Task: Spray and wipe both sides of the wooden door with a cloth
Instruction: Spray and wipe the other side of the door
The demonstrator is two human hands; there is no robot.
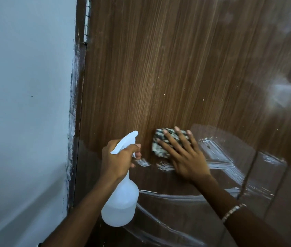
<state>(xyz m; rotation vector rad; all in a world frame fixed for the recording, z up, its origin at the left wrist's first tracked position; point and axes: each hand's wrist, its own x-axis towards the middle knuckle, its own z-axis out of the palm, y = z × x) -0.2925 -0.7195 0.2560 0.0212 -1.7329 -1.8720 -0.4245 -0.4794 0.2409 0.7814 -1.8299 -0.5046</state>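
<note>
Door (176, 68) of brown wood grain filling most of the view, seen close and upright, hinged at its left edge. Lower part glossy, crossed by white wet streaks and smears just beside and below both hands. Upper part matt and dry-looking, dotted with a few small pale specks above the cloth. Checked cloth (159, 151) bunched small and pressed flat to the door, right where the streaked zone meets the dry-looking one. Spread over it, right hand (183, 157), fingers straight and splayed, palm toward the wood, pressing rather than gripping. Just beside, on the hinge side, left hand (117, 160) curled round the neck of a white spray bottle (121, 205), fingertips at the trigger, nozzle aimed up at the door. Liquid apparently in the lower part of the translucent body. Thin bracelet (233, 210) on the right wrist. Metal hinge (87, 20) at top left, dark door frame (78, 113) beneath it with rough paint along its edge, pale wall (25, 86) beyond.

Judged as wiping under way on this face, nowhere near complete. Lower band sprayed and partly rubbed, going by the streaks, but not wiped dry. Upper expanse and its specks probably untouched. Other face of the door out of sight, so impossible to tell whether done. Likely left to do: more spraying higher up, wiping the streaks away, then the far side.
</note>
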